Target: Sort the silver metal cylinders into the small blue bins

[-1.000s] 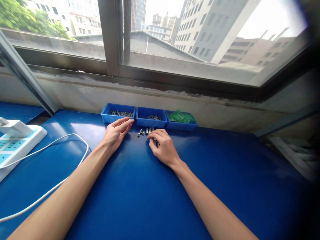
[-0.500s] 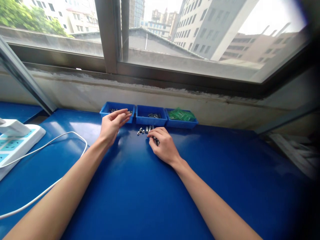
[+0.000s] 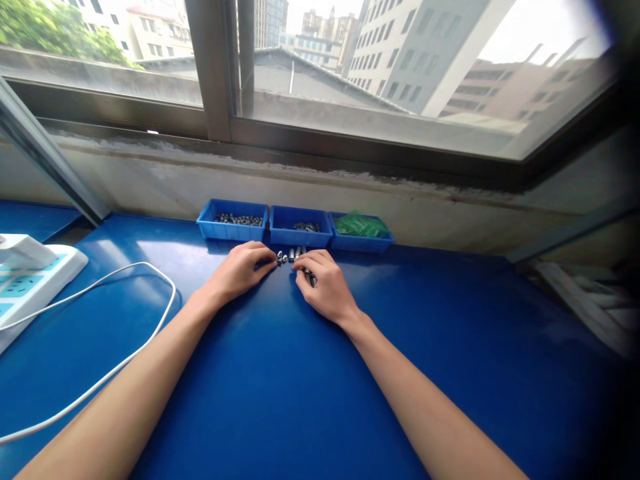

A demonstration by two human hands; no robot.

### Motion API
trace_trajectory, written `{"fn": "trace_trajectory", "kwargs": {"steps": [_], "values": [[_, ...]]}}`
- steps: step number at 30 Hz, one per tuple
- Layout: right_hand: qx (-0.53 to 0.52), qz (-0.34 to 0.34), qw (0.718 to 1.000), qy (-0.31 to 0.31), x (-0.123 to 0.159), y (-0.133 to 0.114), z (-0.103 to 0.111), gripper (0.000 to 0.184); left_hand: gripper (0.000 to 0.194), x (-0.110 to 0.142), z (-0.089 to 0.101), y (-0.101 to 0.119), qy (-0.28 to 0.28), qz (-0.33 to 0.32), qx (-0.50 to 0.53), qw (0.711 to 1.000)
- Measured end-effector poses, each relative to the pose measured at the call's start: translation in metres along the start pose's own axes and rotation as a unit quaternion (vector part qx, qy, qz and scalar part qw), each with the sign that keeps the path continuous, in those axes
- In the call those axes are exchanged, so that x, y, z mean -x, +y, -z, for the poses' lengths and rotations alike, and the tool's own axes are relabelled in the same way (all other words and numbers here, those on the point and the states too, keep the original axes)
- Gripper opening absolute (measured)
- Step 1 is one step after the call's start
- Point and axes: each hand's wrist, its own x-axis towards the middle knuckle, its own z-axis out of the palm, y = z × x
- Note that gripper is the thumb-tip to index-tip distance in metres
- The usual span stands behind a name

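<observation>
My left hand (image 3: 245, 268) is low over the blue table, thumb and fingertips pinched on a small shiny metal piece at the edge of a little cluster of metal pieces (image 3: 283, 257). Close to its right, my right hand (image 3: 326, 283) curls palm-down, its fingers bent around several small grey metal pieces (image 3: 311, 277); the palm hides part of them. Between the two hands and just beyond, short metal cylinders (image 3: 295, 253) stand or lie on the table. The exact kind of these parts is too small to make out.
Along the wall sit three blue bins: the left bin (image 3: 233, 231) holds small metal pieces, the middle bin (image 3: 300, 237) metal parts, the right bin (image 3: 360, 244) green plastic bags. A power strip (image 3: 50, 283) with a white cable (image 3: 150, 340) lies at left.
My left hand has come down from in front of the left bin, moving right to the small metal pieces, and its fingers have closed. My right hand stays nearly in place.
</observation>
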Motion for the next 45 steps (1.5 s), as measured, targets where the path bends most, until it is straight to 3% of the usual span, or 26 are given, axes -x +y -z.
{"fn": "trace_trajectory", "kwargs": {"steps": [3, 6, 11, 17, 24, 31, 36, 39, 41, 43, 45], "values": [[-0.001, 0.001, 1.000, 0.001, 0.000, 0.000, 0.000, 0.020, 0.012, 0.000, 0.000, 0.007, 0.009, 0.020, 0.016, 1.000], [0.000, 0.000, 1.000, 0.003, -0.001, -0.001, 0.000, 0.020, 0.011, 0.000, -0.002, 0.015, 0.052, 0.075, 0.099, 0.991], [0.000, -0.002, 1.000, 0.002, -0.001, -0.001, 0.000, 0.020, 0.029, -0.004, -0.001, 0.023, 0.112, 0.184, 0.298, 0.930], [0.002, -0.003, 1.000, -0.002, 0.000, 0.000, 0.000, 0.019, 0.039, -0.007, 0.001, 0.020, 0.154, 0.270, 0.373, 0.874], [0.001, -0.004, 1.000, -0.002, 0.000, 0.000, 0.000, 0.018, 0.047, -0.010, 0.000, 0.016, 0.187, 0.292, 0.427, 0.835], [0.001, -0.009, 1.000, -0.005, 0.001, 0.001, -0.001, 0.018, 0.042, -0.019, 0.013, 0.004, 0.342, 0.282, 0.412, 0.796], [0.000, -0.009, 1.000, -0.008, 0.001, 0.003, -0.001, 0.018, 0.041, -0.022, 0.012, -0.005, 0.377, 0.286, 0.436, 0.766], [-0.001, -0.010, 1.000, -0.010, 0.001, 0.003, -0.001, 0.018, 0.049, -0.021, 0.011, -0.001, 0.364, 0.281, 0.451, 0.765], [-0.001, -0.012, 1.000, -0.011, 0.001, 0.002, -0.001, 0.018, 0.049, -0.020, 0.011, 0.003, 0.351, 0.275, 0.437, 0.781], [0.000, -0.013, 1.000, -0.010, 0.001, 0.001, 0.000, 0.018, 0.044, -0.017, 0.010, 0.007, 0.318, 0.262, 0.387, 0.825], [0.003, -0.013, 1.000, -0.011, 0.000, 0.000, 0.000, 0.018, 0.037, -0.013, 0.008, 0.011, 0.257, 0.229, 0.293, 0.892]]}}
